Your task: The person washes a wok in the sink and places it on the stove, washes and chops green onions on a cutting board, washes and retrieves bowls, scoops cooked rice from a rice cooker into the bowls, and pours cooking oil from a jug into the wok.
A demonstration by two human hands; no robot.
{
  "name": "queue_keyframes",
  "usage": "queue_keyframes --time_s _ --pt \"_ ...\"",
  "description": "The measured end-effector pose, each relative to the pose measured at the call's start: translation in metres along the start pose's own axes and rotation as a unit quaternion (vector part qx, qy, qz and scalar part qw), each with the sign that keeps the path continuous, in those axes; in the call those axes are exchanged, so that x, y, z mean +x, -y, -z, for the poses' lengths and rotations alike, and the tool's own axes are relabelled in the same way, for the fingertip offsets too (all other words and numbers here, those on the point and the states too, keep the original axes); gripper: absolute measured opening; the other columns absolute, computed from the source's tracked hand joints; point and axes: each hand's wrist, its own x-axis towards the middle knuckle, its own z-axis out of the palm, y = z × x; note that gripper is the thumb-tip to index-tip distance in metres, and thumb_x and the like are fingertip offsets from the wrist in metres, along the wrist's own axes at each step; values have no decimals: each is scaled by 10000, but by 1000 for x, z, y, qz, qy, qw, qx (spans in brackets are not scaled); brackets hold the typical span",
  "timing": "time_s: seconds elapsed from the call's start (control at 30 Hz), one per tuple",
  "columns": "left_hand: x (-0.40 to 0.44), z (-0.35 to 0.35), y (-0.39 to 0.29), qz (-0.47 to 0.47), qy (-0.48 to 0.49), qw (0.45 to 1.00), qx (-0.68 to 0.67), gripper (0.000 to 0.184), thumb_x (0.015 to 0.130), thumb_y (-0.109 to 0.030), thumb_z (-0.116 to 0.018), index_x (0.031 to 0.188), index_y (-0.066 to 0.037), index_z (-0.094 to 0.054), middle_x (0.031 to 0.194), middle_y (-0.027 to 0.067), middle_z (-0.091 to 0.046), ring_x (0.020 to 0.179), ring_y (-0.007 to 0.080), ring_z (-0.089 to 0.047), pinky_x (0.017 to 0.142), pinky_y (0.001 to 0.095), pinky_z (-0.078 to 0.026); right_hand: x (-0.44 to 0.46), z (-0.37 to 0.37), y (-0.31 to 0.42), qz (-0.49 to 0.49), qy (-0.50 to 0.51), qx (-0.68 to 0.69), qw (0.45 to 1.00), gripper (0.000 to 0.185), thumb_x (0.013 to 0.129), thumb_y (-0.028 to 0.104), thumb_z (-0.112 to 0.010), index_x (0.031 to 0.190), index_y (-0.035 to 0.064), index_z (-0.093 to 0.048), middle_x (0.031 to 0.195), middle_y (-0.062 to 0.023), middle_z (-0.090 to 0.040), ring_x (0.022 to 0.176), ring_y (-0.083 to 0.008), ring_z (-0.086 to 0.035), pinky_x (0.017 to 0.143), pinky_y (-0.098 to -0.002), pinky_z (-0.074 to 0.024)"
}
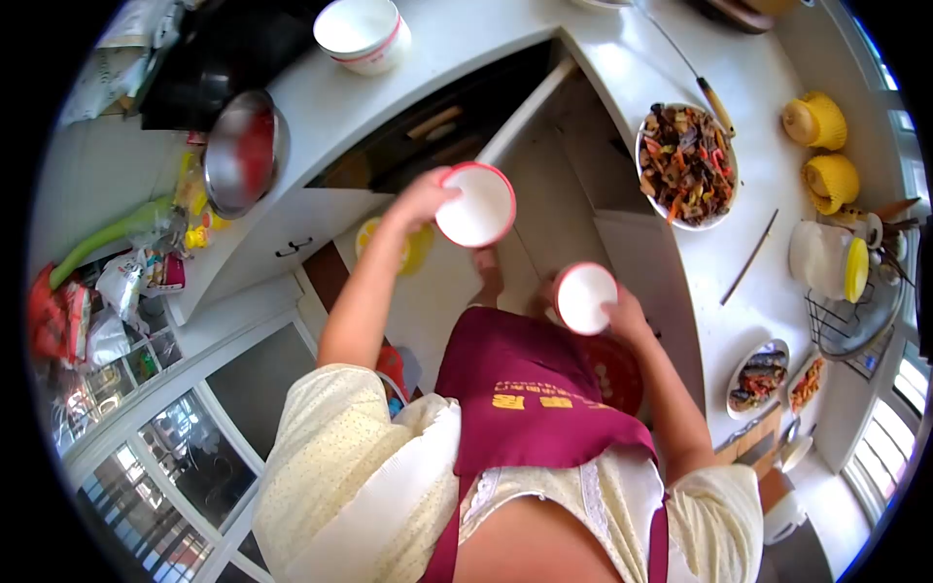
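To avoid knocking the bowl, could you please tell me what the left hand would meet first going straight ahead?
Following its forearm, the left hand, carrying a red-rimmed bowl, would probably meet the front edge of the countertop, or the dark front beneath if lower; height is hard to judge.

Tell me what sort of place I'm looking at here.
Most likely a home kitchen: the white countertop carries what looks like stir-fried food on a plate, a cabinet door shows below the counter, and the person wears a maroon apron.
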Motion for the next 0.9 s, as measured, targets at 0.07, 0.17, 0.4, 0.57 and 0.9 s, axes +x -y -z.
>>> queue_keyframes --time_s 0.07,0.17,0.4,0.57,0.9 --pt "-12 -44 4 17 56 995 -81 347 790 -56 -583 1134 -15 -560 993 80 -636 869 157 -607 784 307 -496 -39 5 -9 -32 -7 -9 999 504 723 63 -506 1222 -4 -491 1090 -234 -599 1045 -339 -574 887 -375 -445" --pt "-18 -126 8 33 192 969 -150 406 831 -39 -549 1234 -18 -508 1122 83 -603 996 168 -583 872 310 -468 -101 16 -14 -94 -15 23 995 535 714 48 -490 1248 8 -482 1091 -211 -603 1026 -300 -584 889 -336 -440" --pt "-49 -176 -32 -17 215 966 -146 530 821 -94 -512 1330 -133 -368 1218 84 -501 1119 195 -492 926 316 -434 -194 23 39 -92 -65 312 943 520 750 -18 -488 1270 -16 -463 1136 -89 -584 1023 -163 -556 909 -288 -419" --pt "-48 -130 -25 -132 178 973 -62 433 942 -334 -472 1325 -150 -389 1177 30 -525 1016 124 -544 722 292 -524 -162 -9 154 -30 -109 388 914 480 779 56 -561 1247 -11 -475 1120 -75 -584 1010 -155 -549 897 -280 -416" --pt "-67 -24 14 -139 67 973 -171 423 970 -323 -417 1316 -81 -388 1251 73 -494 1098 155 -511 908 293 -434 -65 -85 258 58 -133 -2 989 567 836 213 -483 1336 2 -320 816 -187 -622 709 -249 -629 680 -351 -493"
